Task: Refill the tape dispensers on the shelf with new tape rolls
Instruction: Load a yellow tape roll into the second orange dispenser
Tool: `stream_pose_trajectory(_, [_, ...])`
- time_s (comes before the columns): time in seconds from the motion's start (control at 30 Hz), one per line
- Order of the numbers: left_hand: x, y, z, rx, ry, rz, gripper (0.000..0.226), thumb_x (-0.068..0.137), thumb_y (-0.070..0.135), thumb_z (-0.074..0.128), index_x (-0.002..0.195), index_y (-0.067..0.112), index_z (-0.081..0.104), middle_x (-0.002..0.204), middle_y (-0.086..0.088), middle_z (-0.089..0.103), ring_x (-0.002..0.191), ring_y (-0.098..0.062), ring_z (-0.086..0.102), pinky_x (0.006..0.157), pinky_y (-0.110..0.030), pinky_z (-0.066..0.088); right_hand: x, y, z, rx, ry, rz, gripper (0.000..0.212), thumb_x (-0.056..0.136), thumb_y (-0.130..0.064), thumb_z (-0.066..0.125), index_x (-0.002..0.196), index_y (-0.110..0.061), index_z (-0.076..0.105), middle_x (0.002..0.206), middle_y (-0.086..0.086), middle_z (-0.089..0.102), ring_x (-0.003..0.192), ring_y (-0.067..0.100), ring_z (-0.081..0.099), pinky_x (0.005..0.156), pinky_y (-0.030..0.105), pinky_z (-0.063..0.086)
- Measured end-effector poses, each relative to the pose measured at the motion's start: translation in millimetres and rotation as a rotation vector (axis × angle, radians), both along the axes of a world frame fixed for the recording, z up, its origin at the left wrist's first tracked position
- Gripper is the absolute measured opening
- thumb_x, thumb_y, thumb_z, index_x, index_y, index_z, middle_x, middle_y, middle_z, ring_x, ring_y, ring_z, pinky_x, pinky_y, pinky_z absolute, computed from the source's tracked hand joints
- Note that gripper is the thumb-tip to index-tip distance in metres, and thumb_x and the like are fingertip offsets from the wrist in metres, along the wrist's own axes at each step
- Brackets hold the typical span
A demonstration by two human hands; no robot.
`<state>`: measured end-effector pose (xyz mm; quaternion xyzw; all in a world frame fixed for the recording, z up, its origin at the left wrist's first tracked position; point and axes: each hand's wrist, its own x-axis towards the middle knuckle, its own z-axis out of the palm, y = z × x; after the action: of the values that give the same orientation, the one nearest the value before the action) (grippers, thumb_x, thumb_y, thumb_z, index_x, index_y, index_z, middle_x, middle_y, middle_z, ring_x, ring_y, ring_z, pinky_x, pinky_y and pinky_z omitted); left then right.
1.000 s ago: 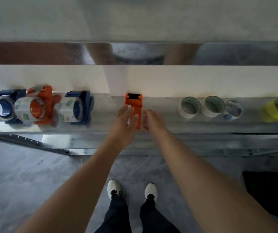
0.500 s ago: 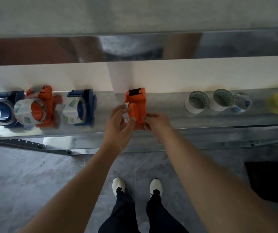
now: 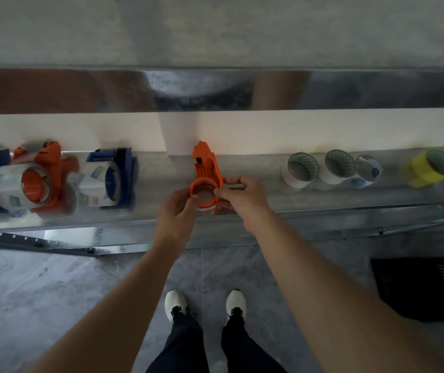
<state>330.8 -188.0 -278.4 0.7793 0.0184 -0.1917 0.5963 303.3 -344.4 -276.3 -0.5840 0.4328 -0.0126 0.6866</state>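
While both hands are up at the metal shelf (image 3: 323, 208), the thing they're working on is the empty orange plastic tape dispenser (image 3: 204, 175), sitting mid-shelf, directly ahead of the person. Its long axis runs front-to-back: cutter end toward the white wall at the rear, round hub end toward the shelf's front edge and the hands. So the hub faces up and toward the person, w/ both hands about equally near, one on each side.

The left hand (image 3: 175, 214) is curled, fingers partly bent, thumb and fingertips touching the hub's left rim and a pale ring of spent core or tape remnant at its lower edge; can't tell which. The right hand (image 3: 239, 196) is pinched closed on the dispenser's right side, thumb and forefinger gripping the body beside the hub. Neither hand is spread flat.

New rolls lie to the right, well apart from the hands: two white tape rolls (image 3: 300, 168) side by side, a smaller roll w/ blue print (image 3: 366, 170) touching them, and a yellow tape roll (image 3: 430, 168) farther out. The right hand is nearer to these, so I'd guess it does the reaching while the left steadies the dispenser.

On the left, three loaded dispensers (image 3: 40, 181), blue and orange, w/ clear rolls fitted, look done.
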Motion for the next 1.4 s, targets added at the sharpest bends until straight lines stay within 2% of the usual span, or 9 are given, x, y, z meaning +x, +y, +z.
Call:
stream_pose_trajectory(0.17, [14.8, 0.1, -10.8, 0.182, 0.019, -0.019, 0.015, 0.105, 0.021, 0.065, 0.118, 0.017, 0.072, 0.100, 0.009, 0.075, 0.087, -0.003, 0.068, 0.076, -0.022, 0.053, -0.7, 1.2, 2.4, -0.016, -0.014, 0.011, 0.029, 0.077, 0.002, 0.086, 0.097, -0.012, 0.070, 0.094, 0.015, 0.077, 0.079, 0.031, 0.079, 0.074, 0.053, 0.065])
stream_pose_trajectory(0.4, [31.3, -8.8, -13.8, 0.326, 0.038, 0.005, 0.012, 0.095, 0.010, 0.075, 0.102, 0.018, 0.079, 0.091, 0.002, 0.080, 0.082, -0.018, 0.075, 0.087, -0.045, 0.064, -4.2, -3.2, 0.1, -0.168, 0.013, 0.069, 0.023, 0.073, -0.009, 0.085, 0.093, -0.019, 0.077, 0.085, 0.003, 0.079, 0.080, 0.022, 0.078, 0.075, 0.047, 0.066])
stream_pose_trajectory(0.57, [31.7, -8.9, -14.0, 0.348, 0.029, 0.016, 0.013, 0.095, 0.011, 0.076, 0.106, 0.016, 0.080, 0.092, 0.003, 0.079, 0.083, -0.017, 0.074, 0.083, -0.042, 0.064, -5.1, -11.6, 8.5, -0.258, 0.019, 0.072, 0.023, 0.075, -0.010, 0.078, 0.095, -0.021, 0.082, 0.080, 0.002, 0.079, 0.072, 0.026, 0.077, 0.066, 0.053, 0.065])
stream_pose_trajectory(0.8, [31.6, -9.4, -13.1, 0.348, 0.054, 0.034, 0.014, 0.095, 0.012, 0.077, 0.108, 0.017, 0.080, 0.094, 0.002, 0.080, 0.081, -0.014, 0.074, 0.081, -0.040, 0.065, -2.1, -32.9, 13.8, -0.541, 0.017, 0.122, 0.019, 0.088, -0.015, 0.076, 0.106, -0.020, 0.081, 0.088, -0.014, 0.074, 0.092, 0.007, 0.073, 0.090, 0.033, 0.060])
stream_pose_trajectory(0.93, [31.9, -8.7, -13.7, 0.330, 0.039, 0.051, 0.016, 0.092, 0.013, 0.080, 0.107, 0.018, 0.079, 0.095, 0.004, 0.079, 0.084, -0.013, 0.074, 0.077, -0.032, 0.061, -1.3, -36.9, 9.3, -0.567, 0.029, 0.152, 0.020, 0.091, -0.013, 0.075, 0.109, -0.020, 0.079, 0.103, -0.007, 0.078, 0.097, 0.007, 0.072, 0.093, 0.031, 0.059])
stream_pose_trajectory(1.03, [32.2, -10.3, -12.5, 0.327, 0.042, 0.045, 0.018, 0.093, 0.010, 0.079, 0.110, 0.018, 0.077, 0.099, 0.004, 0.078, 0.086, -0.013, 0.073, 0.074, -0.029, 0.059, -2.8, -39.6, 10.8, -0.548, 0.034, 0.179, 0.021, 0.095, -0.016, 0.073, 0.115, -0.019, 0.077, 0.109, -0.006, 0.077, 0.097, 0.007, 0.072, 0.084, 0.023, 0.059])
stream_pose_trajectory(1.2, [30.0, -9.8, -7.7, 0.232, 0.095, 0.057, 0.026, 0.091, 0.005, 0.079, 0.104, 0.027, 0.073, 0.103, 0.005, 0.078, 0.091, -0.023, 0.078, 0.080, -0.049, 0.067, -4.2, -29.3, 23.8, -0.745, -0.018, 0.171, 0.026, 0.098, -0.030, 0.068, 0.122, -0.021, 0.071, 0.117, -0.008, 0.072, 0.101, 0.007, 0.068, 0.088, 0.022, 0.053])
stream_pose_trajectory(1.33, [32.1, -7.5, -7.8, 0.269, 0.047, 0.048, 0.034, 0.095, 0.012, 0.078, 0.128, 0.018, 0.071, 0.114, 0.005, 0.074, 0.096, -0.014, 0.069, 0.070, -0.022, 0.054, -0.3, -16.4, 40.3, -0.896, -0.149, 0.245, 0.023, 0.097, -0.017, 0.065, 0.119, -0.019, 0.073, 0.114, -0.006, 0.073, 0.097, 0.003, 0.066, 0.081, 0.007, 0.046])
stream_pose_trajectory(1.4, [32.5, -7.3, -7.6, 0.280, 0.035, 0.054, 0.037, 0.097, 0.016, 0.077, 0.133, 0.017, 0.070, 0.121, 0.003, 0.074, 0.102, -0.015, 0.068, 0.073, -0.022, 0.053, 2.9, -8.2, 44.4, -0.909, -0.154, 0.356, 0.026, 0.096, -0.009, 0.063, 0.119, -0.015, 0.074, 0.109, -0.003, 0.076, 0.094, 0.004, 0.067, 0.084, 0.009, 0.048])
